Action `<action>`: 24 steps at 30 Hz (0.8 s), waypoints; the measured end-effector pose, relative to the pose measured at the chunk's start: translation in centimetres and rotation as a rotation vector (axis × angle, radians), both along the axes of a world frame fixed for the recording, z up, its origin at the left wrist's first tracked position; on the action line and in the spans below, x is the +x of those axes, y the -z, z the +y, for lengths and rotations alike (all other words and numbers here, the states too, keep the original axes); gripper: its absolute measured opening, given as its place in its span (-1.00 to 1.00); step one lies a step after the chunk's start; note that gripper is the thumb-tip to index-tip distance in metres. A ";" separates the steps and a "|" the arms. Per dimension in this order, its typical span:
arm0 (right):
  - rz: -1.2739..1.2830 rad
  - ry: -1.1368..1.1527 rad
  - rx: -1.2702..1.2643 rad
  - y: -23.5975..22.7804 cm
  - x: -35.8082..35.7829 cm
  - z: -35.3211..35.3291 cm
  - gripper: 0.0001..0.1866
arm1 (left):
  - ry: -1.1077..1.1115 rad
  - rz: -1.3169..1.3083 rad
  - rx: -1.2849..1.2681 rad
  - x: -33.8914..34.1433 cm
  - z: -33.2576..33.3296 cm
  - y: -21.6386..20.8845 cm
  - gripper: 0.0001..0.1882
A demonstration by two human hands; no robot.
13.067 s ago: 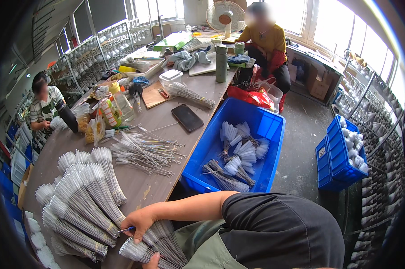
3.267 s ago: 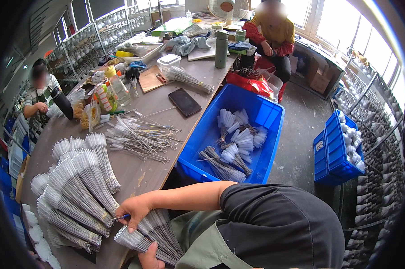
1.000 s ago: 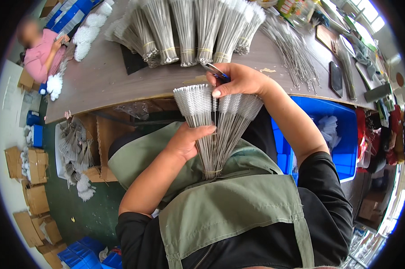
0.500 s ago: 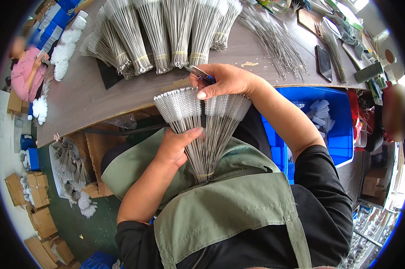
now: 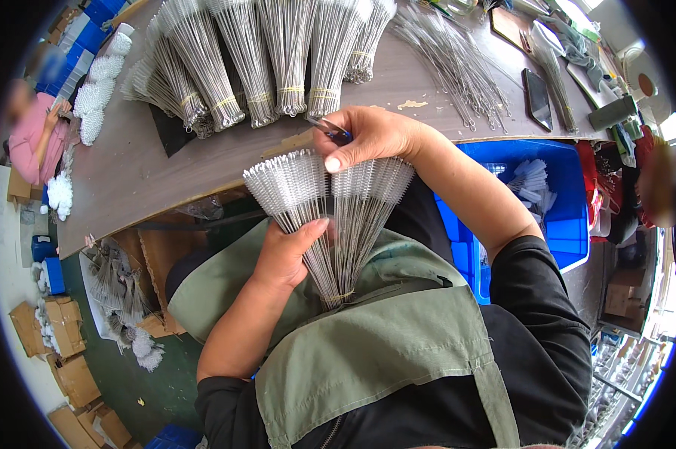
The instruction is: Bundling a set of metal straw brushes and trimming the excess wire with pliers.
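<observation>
Fanning out from a point near the person's lap, a bundle of thin wire brushes [image 5: 330, 217] spread upward toward twelve o'clock, its bristled tips forming a pale arc just below the table edge. The left hand [image 5: 289, 251] came in from seven o'clock and lay against the wire stems, fingers curled loosely around the left half of the fan with the thumb across the front. The right hand [image 5: 372, 138] reached in from three o'clock and rested on top of the bristled tips, its thumb pressed down on the middle of the arc; its fingers were clenched on a small pair of scissors [image 5: 329, 129] with a dark handle, whose blades poked out toward ten o'clock. The stems met in a tight knot against a green apron [image 5: 368, 359].

On the brown table [image 5: 151, 172], at twelve o'clock from the hands, several tied bundles of brushes [image 5: 271, 60] lay side by side, each bound with a yellow band. A loose heap of wires [image 5: 450, 60] lay at one o'clock, with a black phone [image 5: 538, 97] beyond it. A blue crate [image 5: 555, 217] sat at three o'clock, just beside the right forearm, holding white-tipped pieces. At nine o'clock, well apart, another person in a pink top [image 5: 31, 138] sat beside white tufts [image 5: 99, 97].
</observation>
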State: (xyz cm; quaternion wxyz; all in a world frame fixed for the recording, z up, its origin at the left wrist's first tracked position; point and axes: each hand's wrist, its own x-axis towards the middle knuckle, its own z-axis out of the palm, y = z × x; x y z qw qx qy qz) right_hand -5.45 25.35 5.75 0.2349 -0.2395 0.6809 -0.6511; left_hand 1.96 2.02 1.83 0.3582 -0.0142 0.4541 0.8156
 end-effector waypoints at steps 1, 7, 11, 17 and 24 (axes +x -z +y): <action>0.027 -0.003 0.060 0.3 -0.1 0.2 -0.69 | 0.003 -0.002 0.002 0.0 0.0 -0.2 -0.74; -0.050 0.135 -0.024 -2.5 1.7 -0.9 -0.70 | 0.007 0.025 0.001 0.1 0.1 -0.6 -0.73; -0.058 0.005 0.013 -1.1 0.7 0.0 -0.69 | 0.020 0.012 0.023 0.2 0.1 -0.7 -0.66; -0.003 0.111 -0.020 -2.1 1.2 -0.5 -0.70 | 0.008 -0.009 0.082 0.0 -0.1 -1.2 -0.66; 0.002 0.036 -0.055 -1.6 0.8 -0.2 -0.68 | -0.041 0.003 0.006 0.0 0.6 -1.6 -0.68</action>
